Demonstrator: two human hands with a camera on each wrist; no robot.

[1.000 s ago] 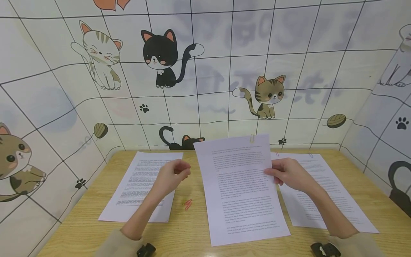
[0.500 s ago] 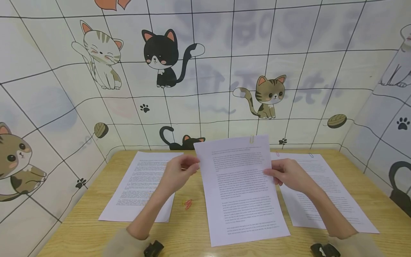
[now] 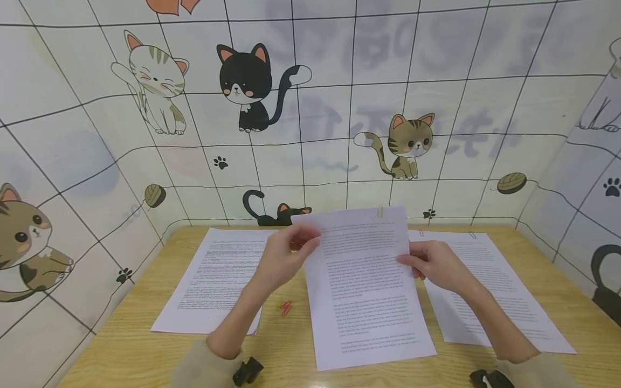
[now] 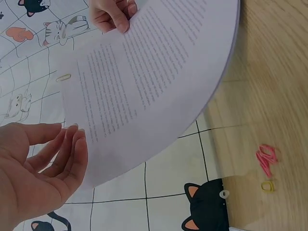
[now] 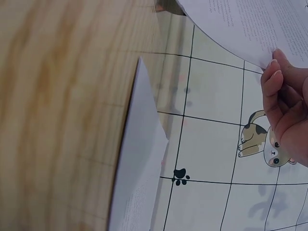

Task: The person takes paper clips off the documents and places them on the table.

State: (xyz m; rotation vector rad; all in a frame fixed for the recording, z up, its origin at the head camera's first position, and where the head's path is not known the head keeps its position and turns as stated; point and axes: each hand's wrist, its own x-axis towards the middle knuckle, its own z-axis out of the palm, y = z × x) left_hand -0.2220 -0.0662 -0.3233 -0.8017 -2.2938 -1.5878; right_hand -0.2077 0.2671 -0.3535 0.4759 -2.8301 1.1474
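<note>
Above the middle of the wooden table (image 3: 126, 345), I hold a printed document (image 3: 361, 302) raised and tilted, its text facing me. My right hand (image 3: 439, 264) has it by the right edge, pinched between thumb and bent fingers, with no gap that I can see. Whether it is one page or several, I cannot tell.

My left hand (image 3: 286, 253) is in front of the upper left part of the page. Its fingers are loosely bent, with a small gap between thumb and forefinger, and they have hold of nothing that I can see; whether they touch the paper, I cannot tell. A yellow paper clip (image 3: 380, 211) sits on the top edge, near the right corner.

On the tabletop, between the raised page and the stack of printed sheets (image 3: 213, 285) to my left, lie pink paper clips (image 3: 286, 308), with a yellow clip (image 4: 267, 186) just beside them. To my right, partly behind the page, another printed document (image 3: 485, 302) lies flat, with a reddish clip (image 3: 421, 233) and a pale clip (image 3: 473, 235) spaced along its far edge. Behind it all hangs a cat-patterned backdrop (image 3: 325, 108) with dark grid lines.
</note>
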